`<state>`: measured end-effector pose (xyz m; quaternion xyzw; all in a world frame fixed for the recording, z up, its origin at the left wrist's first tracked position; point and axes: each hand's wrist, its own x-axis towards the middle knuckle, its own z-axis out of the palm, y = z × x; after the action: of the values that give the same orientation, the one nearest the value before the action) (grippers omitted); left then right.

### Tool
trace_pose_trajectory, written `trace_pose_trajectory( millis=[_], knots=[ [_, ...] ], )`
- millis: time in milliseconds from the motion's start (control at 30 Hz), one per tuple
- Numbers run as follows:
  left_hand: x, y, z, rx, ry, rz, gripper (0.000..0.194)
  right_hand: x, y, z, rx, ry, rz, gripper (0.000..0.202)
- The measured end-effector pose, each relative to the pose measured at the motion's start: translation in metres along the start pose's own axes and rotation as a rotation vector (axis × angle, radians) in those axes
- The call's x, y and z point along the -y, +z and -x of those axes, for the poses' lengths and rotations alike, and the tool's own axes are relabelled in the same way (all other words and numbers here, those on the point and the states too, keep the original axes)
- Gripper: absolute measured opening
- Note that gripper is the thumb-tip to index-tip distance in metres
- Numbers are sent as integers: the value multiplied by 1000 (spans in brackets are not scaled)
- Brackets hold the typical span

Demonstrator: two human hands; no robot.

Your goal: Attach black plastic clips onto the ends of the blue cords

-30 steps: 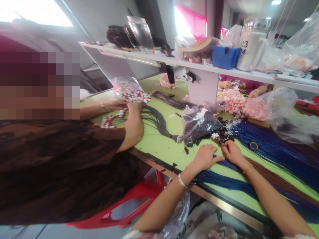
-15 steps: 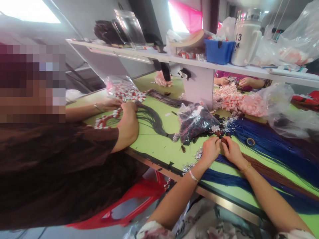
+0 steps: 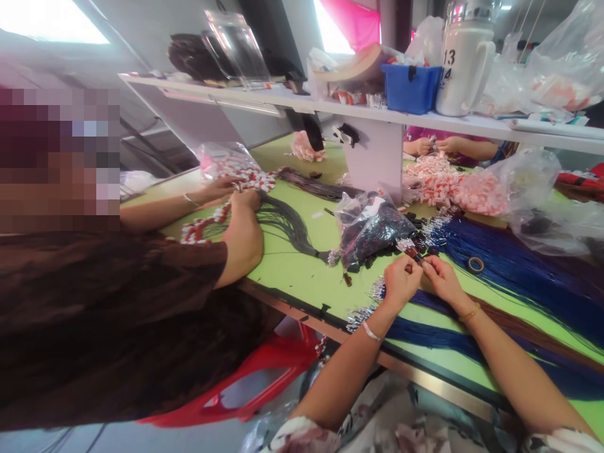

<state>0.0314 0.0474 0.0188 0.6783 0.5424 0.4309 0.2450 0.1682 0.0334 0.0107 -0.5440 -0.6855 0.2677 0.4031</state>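
My left hand (image 3: 402, 281) is closed in a pinch beside my right hand (image 3: 442, 282). The right fingers are pinched too, tips pointing at the left ones. Something small and dark shows between the fingertips, too small to name. Just beyond the fingers lie the silver-tipped ends (image 3: 404, 245) of a wire bundle. Brown wires (image 3: 507, 321) stretch away to the right, past my right wrist. Blue wires (image 3: 425, 336) with metal terminals (image 3: 361, 318) at their ends lie under my forearms. A clear bag of dark small parts (image 3: 372, 229) sits behind my left hand, with black pieces spilled around it.
A roll of tape (image 3: 475, 265) rests by more blue wires (image 3: 519, 270). Pink-white connectors (image 3: 453, 185) are heaped behind. A shelf (image 3: 368, 116) crosses above, bearing a blue bin (image 3: 410, 88) and a white mug (image 3: 465, 75). A co-worker's arm (image 3: 243, 233) is at left over grey wires (image 3: 292, 223).
My hands have stayed close together, the fingertips drawing slightly apart so that the dark piece shows more. The view has shifted a little. Across the table, another person's hands have come closer together.
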Motion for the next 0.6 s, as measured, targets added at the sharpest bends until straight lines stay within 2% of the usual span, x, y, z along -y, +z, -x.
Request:
trace_pose_trajectory(
  millis=[67,200,267,367,467,533,600],
  knots=[
    [-1,3,2,-26,-8,36,13,0,-1,-1,-1,-5,-10,29],
    [-1,3,8,-55,157,30,15,4,-2,1,-38,-72,260,23],
    [1,2,9,-11,111,108,14,5,-1,1,-39,-77,354,24],
    [4,-1,7,59,-45,313,14,5,-1,0,-59,-70,360,26],
    [8,-3,3,118,-66,487,18,4,-1,-1,-79,-75,374,27],
    [8,-4,3,118,-59,470,24,3,-1,-1,-76,-87,395,27],
    [6,-5,5,104,-26,327,20,3,0,0,-71,-101,445,27]
  ],
)
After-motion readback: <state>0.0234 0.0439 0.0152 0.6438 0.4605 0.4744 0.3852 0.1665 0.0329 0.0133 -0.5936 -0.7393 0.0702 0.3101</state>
